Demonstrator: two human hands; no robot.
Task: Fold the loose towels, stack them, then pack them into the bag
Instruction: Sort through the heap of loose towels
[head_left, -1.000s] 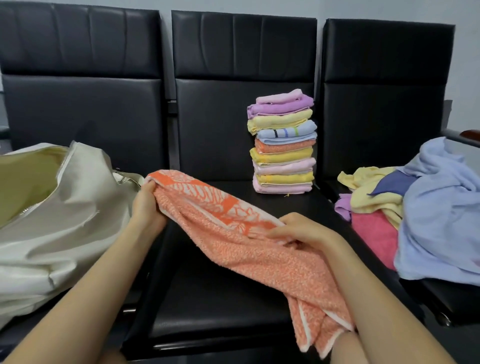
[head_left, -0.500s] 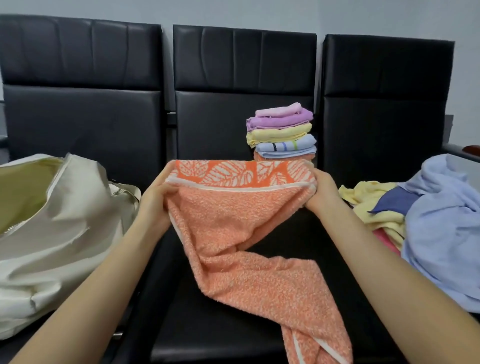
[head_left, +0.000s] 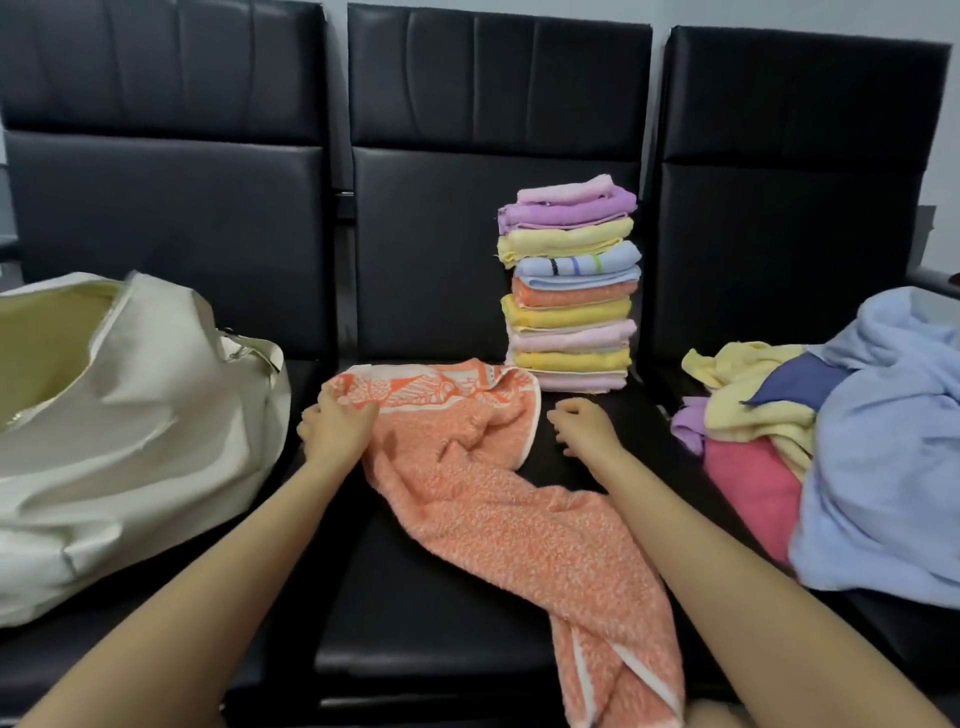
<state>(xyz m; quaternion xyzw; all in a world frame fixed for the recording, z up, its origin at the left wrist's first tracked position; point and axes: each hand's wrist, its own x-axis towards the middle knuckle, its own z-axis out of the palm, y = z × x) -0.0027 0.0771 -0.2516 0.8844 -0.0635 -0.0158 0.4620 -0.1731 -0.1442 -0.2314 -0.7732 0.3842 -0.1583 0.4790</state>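
An orange towel (head_left: 498, 509) with a leaf-pattern border lies crumpled on the middle black seat (head_left: 415, 613), its lower end hanging over the front edge. My left hand (head_left: 337, 431) rests on the towel's top left corner, gripping it. My right hand (head_left: 584, 423) hovers just right of the towel, fingers curled, holding nothing. Behind the towel stands a tall stack of folded towels (head_left: 569, 283) in pink, purple, yellow, blue and orange. A cream fabric bag (head_left: 145, 431) lies open on the left seat.
A pile of loose towels (head_left: 841, 441), light blue, yellow, pink, purple and dark blue, covers the right seat. Three black padded chair backs (head_left: 493, 93) form a wall behind everything.
The orange towel was held up spread between both hands; now it lies on the seat. My right hand has let go of its corner and moved aside.
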